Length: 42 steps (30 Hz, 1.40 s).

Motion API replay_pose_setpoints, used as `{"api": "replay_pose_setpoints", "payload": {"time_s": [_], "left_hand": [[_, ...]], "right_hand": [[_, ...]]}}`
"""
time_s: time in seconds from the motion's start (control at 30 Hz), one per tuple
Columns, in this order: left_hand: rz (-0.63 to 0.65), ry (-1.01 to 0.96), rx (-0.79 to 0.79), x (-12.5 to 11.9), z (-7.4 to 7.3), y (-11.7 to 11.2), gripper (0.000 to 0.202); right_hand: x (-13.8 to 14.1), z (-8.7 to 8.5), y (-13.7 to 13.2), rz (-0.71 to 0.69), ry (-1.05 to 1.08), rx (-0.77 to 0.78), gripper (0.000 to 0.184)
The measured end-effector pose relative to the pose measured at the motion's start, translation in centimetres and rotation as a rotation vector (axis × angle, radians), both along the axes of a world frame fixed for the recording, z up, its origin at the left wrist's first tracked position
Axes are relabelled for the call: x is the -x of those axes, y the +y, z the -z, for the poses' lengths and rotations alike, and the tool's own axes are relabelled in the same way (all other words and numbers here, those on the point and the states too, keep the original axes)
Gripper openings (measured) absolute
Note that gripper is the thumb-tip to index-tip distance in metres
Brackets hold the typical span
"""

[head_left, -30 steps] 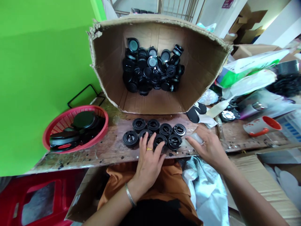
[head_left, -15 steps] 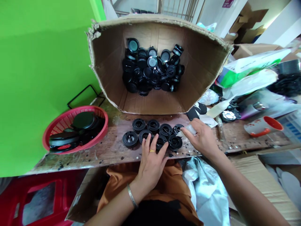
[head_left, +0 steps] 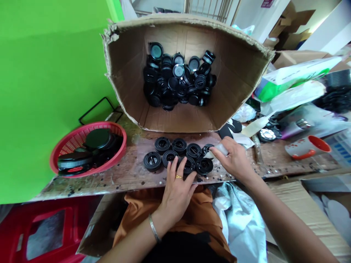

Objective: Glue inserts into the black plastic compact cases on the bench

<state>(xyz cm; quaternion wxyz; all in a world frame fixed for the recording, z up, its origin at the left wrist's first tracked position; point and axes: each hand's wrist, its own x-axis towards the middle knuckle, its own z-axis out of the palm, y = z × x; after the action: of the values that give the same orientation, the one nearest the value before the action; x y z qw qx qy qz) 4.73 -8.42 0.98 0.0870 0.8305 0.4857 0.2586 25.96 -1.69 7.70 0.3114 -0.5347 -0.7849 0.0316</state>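
Several round black plastic parts (head_left: pixel 193 150) with hollow centres sit in two close rows on the bench. My left hand (head_left: pixel 177 188) has its fingers spread, fingertips resting on parts in the near row and partly covering them. My right hand (head_left: pixel 234 159) is closed around a small translucent squeeze bottle (head_left: pixel 221 149). Its white pointed nozzle (head_left: pixel 208 155) slants down to the left, over the black part at the right end of the near row (head_left: pixel 204 166). Whether the tip touches that part, I cannot tell.
A cardboard box (head_left: pixel 178 122) holding more black round parts stands behind the rows. A red basket (head_left: pixel 122 153) with larger black pieces is at left. On the right are a white-and-orange mug (head_left: pixel 300 148), a flask (head_left: pixel 297 127) and bags. The bench's near edge lies below my hands.
Both hands keep nearly the same place. The bottle's nozzle tip has shifted very slightly to the left over the end part.
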Motion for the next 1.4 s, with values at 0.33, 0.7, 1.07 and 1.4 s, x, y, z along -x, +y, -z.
{"api": "replay_pose_setpoints", "payload": {"time_s": [0.33, 0.7, 1.07, 1.4], "left_hand": [[-0.097, -0.142, -0.111, 2.8, 1.3, -0.8, 0.029], [-0.154, -0.096, -0.124, 3.8, 1.9, -0.7, 0.038], [-0.194, -0.109, -0.153, 3.8, 1.3, 0.4, 0.044], [-0.212, -0.122, -0.142, 4.4, 1.5, 0.5, 0.048]], "right_hand": [[-1.4, -0.9, -3.5, -0.045, 0.019, 0.103, 0.015], [0.5, -1.2, -2.4, 0.125, 0.167, 0.08, 0.036], [3.0, 0.4, -0.8, 0.051, 0.127, 0.052, 0.031], [3.9, 0.4, -0.3, 0.014, 0.121, 0.047, 0.025]]}}
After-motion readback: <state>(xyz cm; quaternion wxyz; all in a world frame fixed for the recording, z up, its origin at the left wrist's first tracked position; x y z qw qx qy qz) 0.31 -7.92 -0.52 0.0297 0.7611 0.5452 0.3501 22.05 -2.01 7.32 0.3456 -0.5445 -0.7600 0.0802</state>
